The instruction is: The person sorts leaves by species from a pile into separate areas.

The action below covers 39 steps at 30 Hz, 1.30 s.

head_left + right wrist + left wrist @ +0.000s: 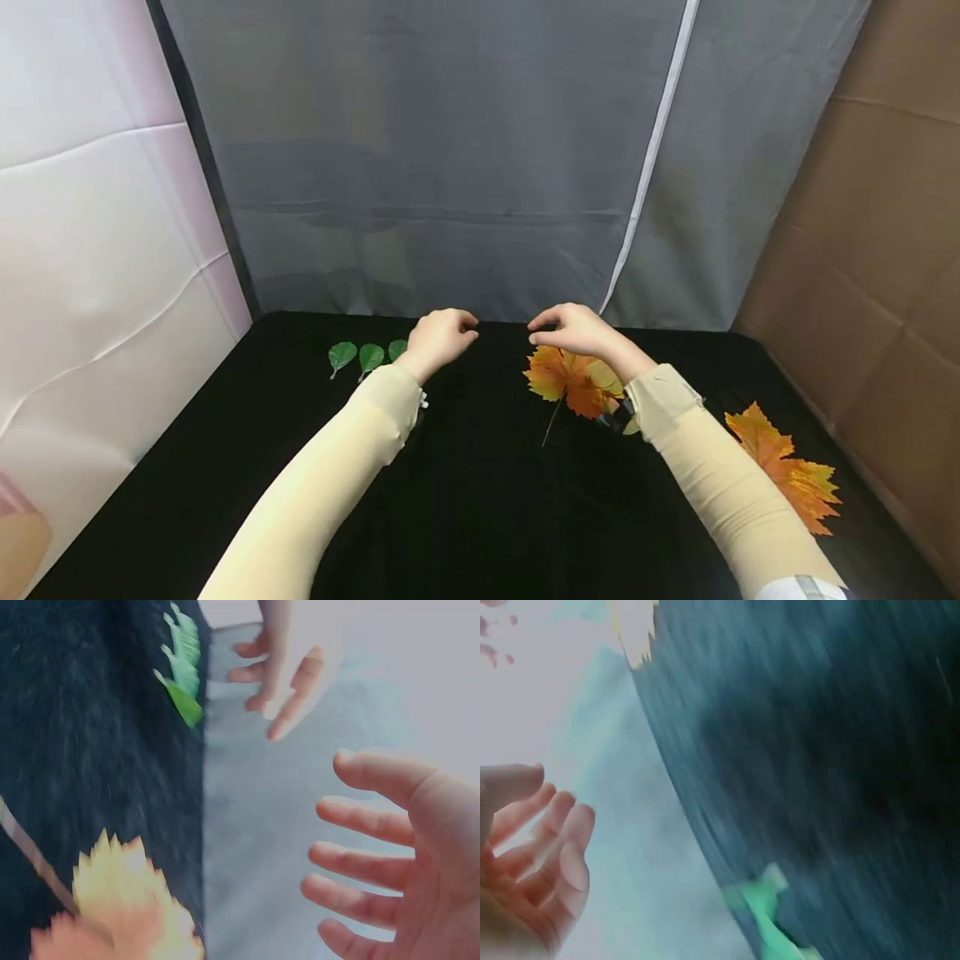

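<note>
Both hands hover over the far part of the black table, apart and facing each other. The left hand (pixel 441 337) holds nothing; its fingers bend loosely in the left wrist view, beside green leaves (pixel 371 357) lying in a row to its left. The right hand (pixel 573 327) is empty too, its fingers spread and slightly bent in the right wrist view. Below it lies an orange-yellow maple leaf (pixel 564 379) with a thin stem toward the near side, its right part overlapped by the wrist. Another maple leaf (pixel 795 479) lies farther right, partly behind the right forearm.
A black cloth (pixel 480 500) covers the table. Grey fabric (pixel 450 167) hangs along its far edge, with a white strip (pixel 651 150) running down it. A pale panel (pixel 97 208) stands at the left and a brown one (pixel 877 217) at the right.
</note>
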Motion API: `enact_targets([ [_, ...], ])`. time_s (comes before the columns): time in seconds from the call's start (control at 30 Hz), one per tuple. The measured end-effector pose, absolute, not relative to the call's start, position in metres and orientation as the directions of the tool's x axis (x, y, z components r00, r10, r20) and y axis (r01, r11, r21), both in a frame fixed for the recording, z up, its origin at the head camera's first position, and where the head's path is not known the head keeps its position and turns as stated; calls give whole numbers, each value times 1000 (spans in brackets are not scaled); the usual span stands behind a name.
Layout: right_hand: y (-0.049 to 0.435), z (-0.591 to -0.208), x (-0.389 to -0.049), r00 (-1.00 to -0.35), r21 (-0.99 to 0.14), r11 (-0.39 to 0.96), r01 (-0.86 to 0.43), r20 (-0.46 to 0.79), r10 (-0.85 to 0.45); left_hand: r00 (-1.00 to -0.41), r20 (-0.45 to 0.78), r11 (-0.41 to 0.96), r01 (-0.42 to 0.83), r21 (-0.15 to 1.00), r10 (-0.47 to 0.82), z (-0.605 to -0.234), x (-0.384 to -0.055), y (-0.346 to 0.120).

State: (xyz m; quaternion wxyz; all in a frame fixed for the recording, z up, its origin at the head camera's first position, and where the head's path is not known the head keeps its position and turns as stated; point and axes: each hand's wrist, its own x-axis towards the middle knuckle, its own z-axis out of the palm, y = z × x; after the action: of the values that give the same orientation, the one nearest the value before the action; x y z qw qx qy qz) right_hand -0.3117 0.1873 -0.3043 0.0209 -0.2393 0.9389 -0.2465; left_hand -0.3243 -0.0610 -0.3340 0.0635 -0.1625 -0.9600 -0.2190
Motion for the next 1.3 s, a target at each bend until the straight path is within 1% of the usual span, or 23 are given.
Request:
enact_targets([
  [0.07,210,-301,-303,-893,-498,758,-421,82,-442,-904,212,816,427,389,371,-336,-318,-41],
  [0.13,231,-300,-294,-898,-509,757,-410,83,-431,-852,230,769,524,366,471,-339,-310,-23],
  [0.2,251,-302,-284,-904,-521,756,-396,80,-419,-781,251,711,624,324,572,-344,-301,-6],
  [0.3,277,-313,-266,-911,-525,757,-390,97,-402,-665,284,637,745,198,690,-352,-283,15],
  [0.43,303,-340,-240,-927,-544,755,-367,143,-347,-531,281,547,837,22,800,-362,-258,34],
  [0.47,307,-346,-234,-931,-555,751,-358,156,-330,-505,265,525,851,-5,821,-364,-253,38],
  [0.53,314,-360,-223,-935,-563,748,-353,189,-299,-473,213,489,872,-22,855,-367,-245,45],
  [0.6,319,-374,-215,-936,-558,752,-352,213,-279,-460,153,469,883,-21,874,-370,-240,51],
  [0.7,325,-390,-208,-937,-537,769,-347,226,-265,-466,80,468,884,-9,881,-374,-238,59],
  [0.93,331,-409,-211,-943,-520,787,-333,183,-278,-510,-16,510,860,-2,860,-385,-245,72],
  [1.07,334,-414,-213,-947,-517,794,-321,162,-277,-541,-78,544,838,31,837,-389,-252,77],
  [1.2,338,-417,-214,-954,-548,781,-299,163,-251,-543,-86,548,835,51,835,-392,-260,78],
  [1.3,341,-420,-216,-959,-580,763,-285,177,-223,-539,-50,542,838,70,841,-393,-264,81],
])
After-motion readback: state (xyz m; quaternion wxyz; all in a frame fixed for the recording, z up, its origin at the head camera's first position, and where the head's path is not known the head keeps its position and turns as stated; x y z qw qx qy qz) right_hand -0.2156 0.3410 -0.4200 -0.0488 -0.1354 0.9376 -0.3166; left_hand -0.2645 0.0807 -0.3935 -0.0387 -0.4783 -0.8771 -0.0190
